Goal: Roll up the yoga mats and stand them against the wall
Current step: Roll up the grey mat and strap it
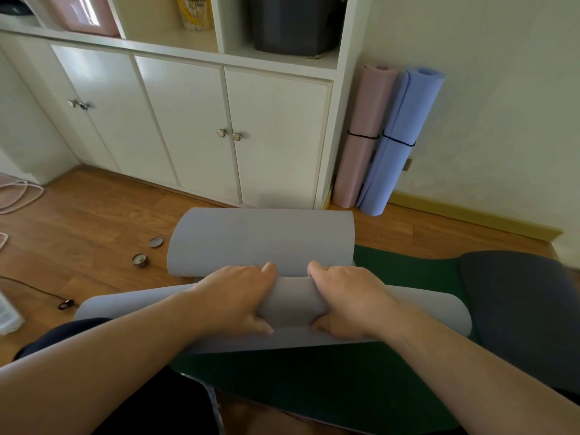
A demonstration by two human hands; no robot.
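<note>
while the grey mat [263, 237] lies across the green mat [314, 381] on the wooden floor [103, 215], both hands sit side by side on its rolled part, which runs crosswise nearest the person; the left hand [235, 298] curls over the roll just left of its middle, fingers wrapped over the far side and thumb tucked under the near side, and the right hand [346, 298] grips it the same way just right of the middle, so each hand is closed round the grey mat with only a short bare stretch of roll between them; beyond the hands the unrolled end of the grey mat arches up and reaches toward the white cabinet [201, 130]; to the right of the cabinet, a rolled pink mat [361, 136] and a rolled blue mat [398, 142] stand upright, touching each other and leaning in the corner by the wall [502, 105], each with a dark band round its middle; left of the grey mat two small round tins [147, 252] lie on the floor, and further left a thin dark cord [40, 291] trails across the boards; a dark cushion [518, 309] rests on the green mat to the right of the grey mat
</note>
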